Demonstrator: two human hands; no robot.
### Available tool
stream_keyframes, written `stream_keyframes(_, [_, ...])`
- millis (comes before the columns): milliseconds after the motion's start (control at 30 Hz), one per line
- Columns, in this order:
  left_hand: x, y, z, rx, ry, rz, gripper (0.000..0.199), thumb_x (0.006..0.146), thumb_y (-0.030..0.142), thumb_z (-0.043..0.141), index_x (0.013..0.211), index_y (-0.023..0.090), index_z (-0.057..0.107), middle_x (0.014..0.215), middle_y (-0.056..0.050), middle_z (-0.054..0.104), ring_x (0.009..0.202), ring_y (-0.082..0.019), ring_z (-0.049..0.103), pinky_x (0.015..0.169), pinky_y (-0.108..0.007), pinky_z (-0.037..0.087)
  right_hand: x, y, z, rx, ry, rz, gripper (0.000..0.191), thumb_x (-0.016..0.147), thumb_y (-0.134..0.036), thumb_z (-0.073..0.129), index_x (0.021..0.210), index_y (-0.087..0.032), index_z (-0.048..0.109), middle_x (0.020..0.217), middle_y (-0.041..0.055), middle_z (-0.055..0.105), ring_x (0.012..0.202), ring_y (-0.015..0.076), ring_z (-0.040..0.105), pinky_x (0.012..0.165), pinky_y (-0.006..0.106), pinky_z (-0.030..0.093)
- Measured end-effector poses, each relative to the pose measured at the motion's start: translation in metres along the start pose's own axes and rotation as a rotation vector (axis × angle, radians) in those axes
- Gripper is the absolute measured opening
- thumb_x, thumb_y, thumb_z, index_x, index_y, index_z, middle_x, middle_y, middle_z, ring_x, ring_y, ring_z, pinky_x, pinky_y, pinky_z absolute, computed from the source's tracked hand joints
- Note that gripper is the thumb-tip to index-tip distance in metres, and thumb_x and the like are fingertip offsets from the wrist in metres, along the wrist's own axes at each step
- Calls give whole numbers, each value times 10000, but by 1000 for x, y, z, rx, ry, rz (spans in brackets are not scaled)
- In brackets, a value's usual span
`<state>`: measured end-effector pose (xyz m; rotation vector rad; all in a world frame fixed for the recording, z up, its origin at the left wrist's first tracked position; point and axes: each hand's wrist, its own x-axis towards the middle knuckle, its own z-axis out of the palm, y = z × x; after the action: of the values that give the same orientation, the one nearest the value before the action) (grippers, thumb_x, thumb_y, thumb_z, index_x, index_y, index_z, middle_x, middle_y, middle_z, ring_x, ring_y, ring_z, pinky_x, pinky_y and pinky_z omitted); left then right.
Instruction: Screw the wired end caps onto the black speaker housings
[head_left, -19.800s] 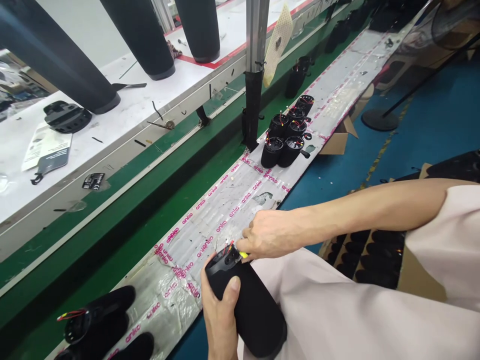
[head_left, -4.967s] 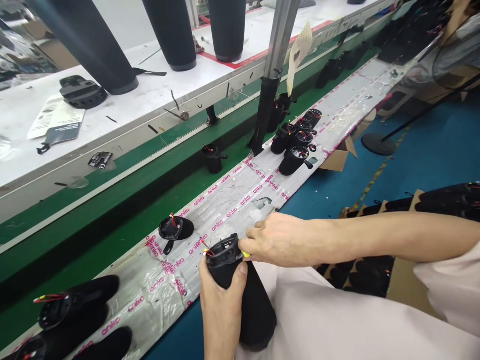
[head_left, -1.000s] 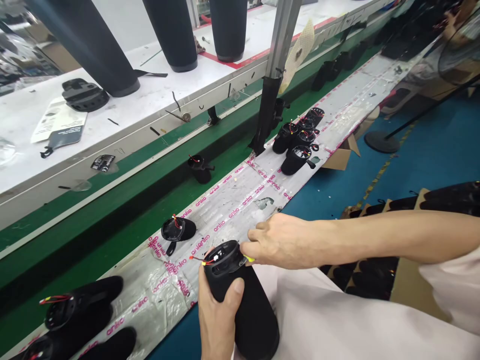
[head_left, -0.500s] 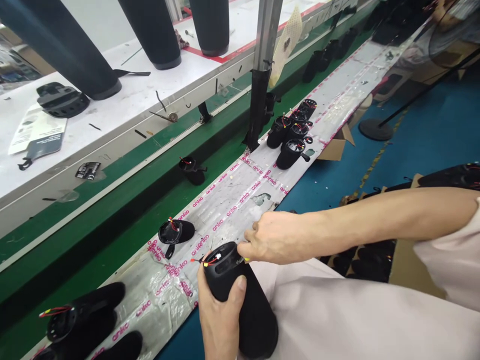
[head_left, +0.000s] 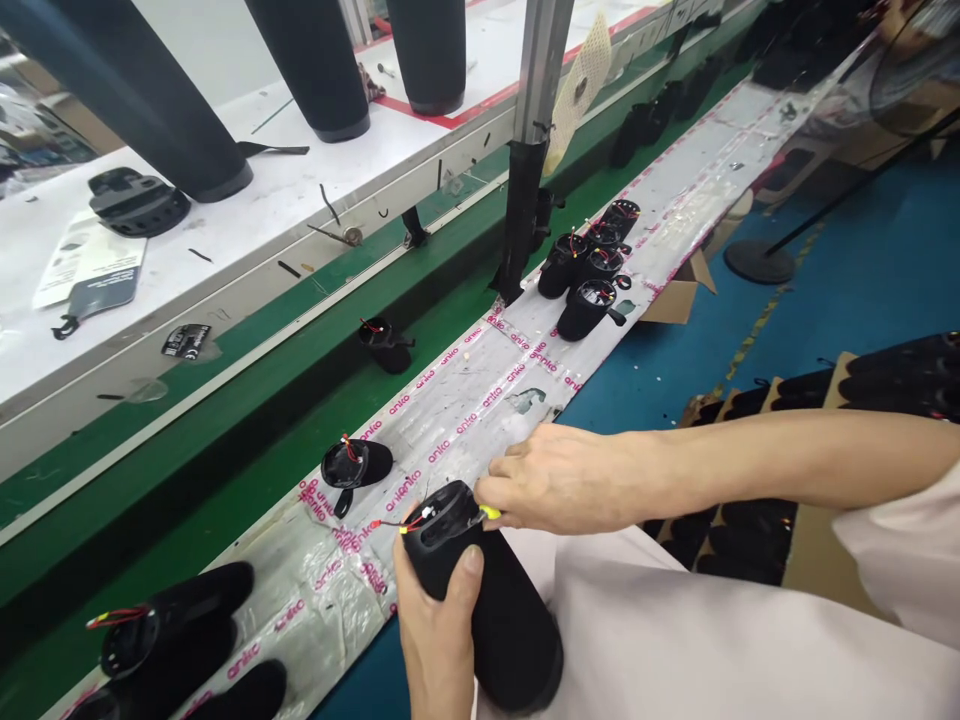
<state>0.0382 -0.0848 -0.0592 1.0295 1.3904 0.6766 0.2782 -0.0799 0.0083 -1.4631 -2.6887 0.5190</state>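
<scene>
My left hand (head_left: 442, 625) is closed around a black cloth-covered cylindrical speaker (head_left: 517, 620), thumb along its side. The speaker leans toward the conveyor, its upper end facing away from me. Thin red and black wires with a white plug (head_left: 428, 512) come out of that end. My right hand (head_left: 551, 480) grips a small tool with a yellow part (head_left: 490, 512) and a thin metal tip. The tip is at the speaker's rim; the rest of the tool is hidden in my fingers. A similar speaker (head_left: 367, 463) with a strap loop lies just beyond.
More speakers (head_left: 585, 310) stand farther along the white, tape-printed board (head_left: 450, 425), with others (head_left: 187, 615) at lower left. A metal post (head_left: 523, 190) rises beside it. An upper shelf (head_left: 225, 235) holds large black cylinders. Cardboard trays of speakers (head_left: 810, 560) are at right.
The yellow part of the tool shows more clearly as my right hand turns slightly. The speaker and my left hand have barely moved; the view shifts a little.
</scene>
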Motion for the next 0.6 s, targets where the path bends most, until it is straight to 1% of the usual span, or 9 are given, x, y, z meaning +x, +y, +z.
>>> stream_keyframes(100, [-5, 13, 6, 157, 69, 34, 827, 779, 585, 877, 1487, 259, 601, 1466, -139, 709, 1436, -424, 606, 1243, -562, 406, 2, -4, -3, -25, -26, -14, 283, 1172, -398, 528, 1013, -187, 630, 790, 13, 666, 562, 146, 502, 510, 333, 166])
stream_keyframes(200, [-10, 25, 12, 218, 91, 44, 852, 779, 590, 840, 1515, 258, 570, 1502, -152, 674, 1469, -444, 561, 1272, -586, 335, 3, -6, -4, -42, -44, -13, 254, 1165, -351, 536, 990, -188, 619, 786, 11, 656, 560, 142, 494, 506, 332, 158])
stream_keyframes(267, [-12, 30, 14, 252, 94, 32, 866, 775, 601, 827, 1523, 258, 559, 1500, -158, 666, 1465, -455, 560, 1270, -586, 327, 3, -6, -5, -58, -47, -20, 231, 1158, -325, 545, 987, -187, 616, 788, 12, 652, 569, 144, 504, 508, 333, 154])
stream_keyframes(433, [-16, 36, 13, 329, 89, -4, 936, 782, 649, 799, 1568, 242, 496, 1599, -207, 568, 1523, -474, 491, 1263, -598, 325, 3, -6, -5, -99, -57, -21, 209, 1148, -315, 558, 990, -190, 615, 785, 13, 647, 590, 159, 534, 496, 343, 139])
stream_keyframes(533, [-16, 38, 13, 339, 80, -26, 927, 789, 663, 791, 1572, 271, 487, 1597, -194, 573, 1519, -472, 490, 1258, -608, 326, 2, -4, -3, -105, -38, -39, 206, 1148, -294, 547, 978, -194, 603, 774, 10, 635, 590, 157, 530, 500, 342, 142])
stream_keyframes(600, [-16, 39, 14, 331, 71, -21, 926, 795, 640, 794, 1578, 259, 479, 1590, -203, 577, 1512, -459, 496, 1259, -612, 315, 1, -3, 0, -114, -14, -49, 207, 1152, -292, 537, 978, -196, 596, 769, 11, 630, 591, 155, 527, 505, 342, 139])
